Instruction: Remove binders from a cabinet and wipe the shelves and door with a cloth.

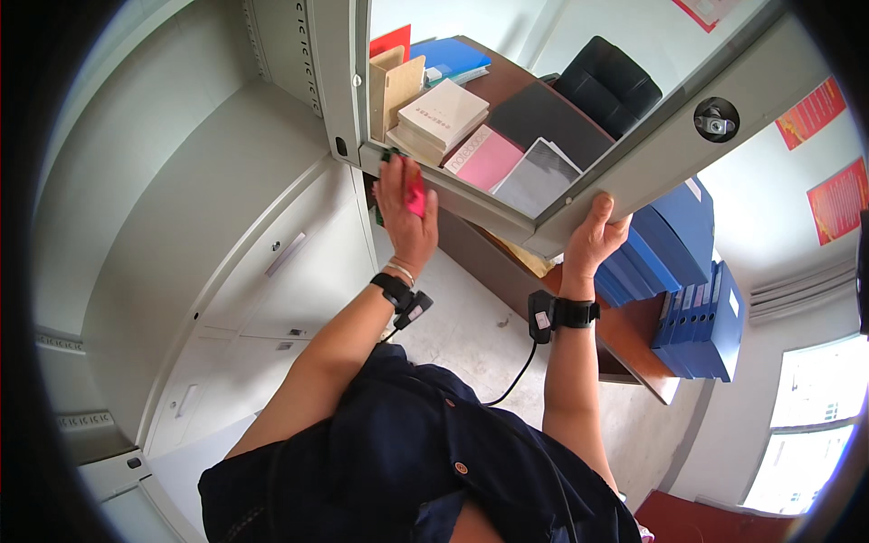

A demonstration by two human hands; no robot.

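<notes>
A metal cabinet door (614, 193) with a glass pane stands swung out before me. My left hand (407, 217) is at the lower rail near the hinge side, fingers pointing up. Between its fingers and palm shows a pink and dark green cloth (415, 193), mostly hidden by the hand. At the lower corner of the lock side, my right hand (594, 237) grips the door frame, thumb on the near face and the other fingers behind it. A round lock (715, 125) sits higher up that stile. Both wrists wear black strapped devices.
On the left is the open grey metal cabinet (265, 149) with drawers (271, 258) below. Through the glass appear a desk with stacked books (445, 115), a pink notebook (482, 157), and a black chair (607, 85). Blue binders (706, 319) stand on a desk at right.
</notes>
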